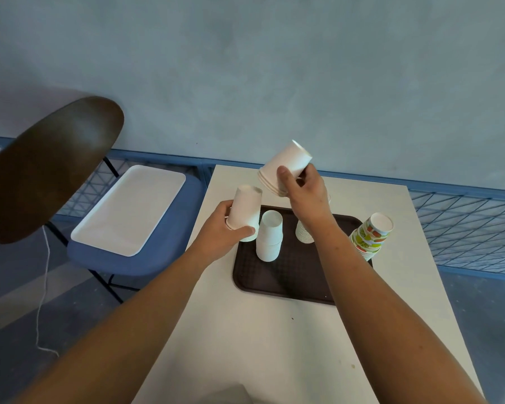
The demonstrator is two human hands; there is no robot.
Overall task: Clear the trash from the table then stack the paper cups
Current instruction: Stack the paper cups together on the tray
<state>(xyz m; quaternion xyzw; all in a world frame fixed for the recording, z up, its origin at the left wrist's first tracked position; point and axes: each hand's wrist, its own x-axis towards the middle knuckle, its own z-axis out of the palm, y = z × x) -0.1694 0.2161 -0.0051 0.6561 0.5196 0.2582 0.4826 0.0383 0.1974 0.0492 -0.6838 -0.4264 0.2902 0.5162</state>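
My right hand [305, 193] grips a short stack of white paper cups [285, 167], tilted and upside down, lifted above the far end of the dark brown tray [286, 281]. My left hand [226, 228] holds another upside-down stack of white cups [245, 208] at the tray's left edge. On the tray stand an inverted white cup stack [269, 236] and a second white stack [303, 233] partly hidden behind my right wrist. A tilted stack of fruit-patterned cups [370, 233] rests at the tray's right edge.
The tray lies on a white table [260, 345]. A blue chair [158, 258] at the left carries a white tray [129, 211]. A dark rounded chair back [47, 167] looms at the near left. Blue wire fencing [464, 228] runs behind the table.
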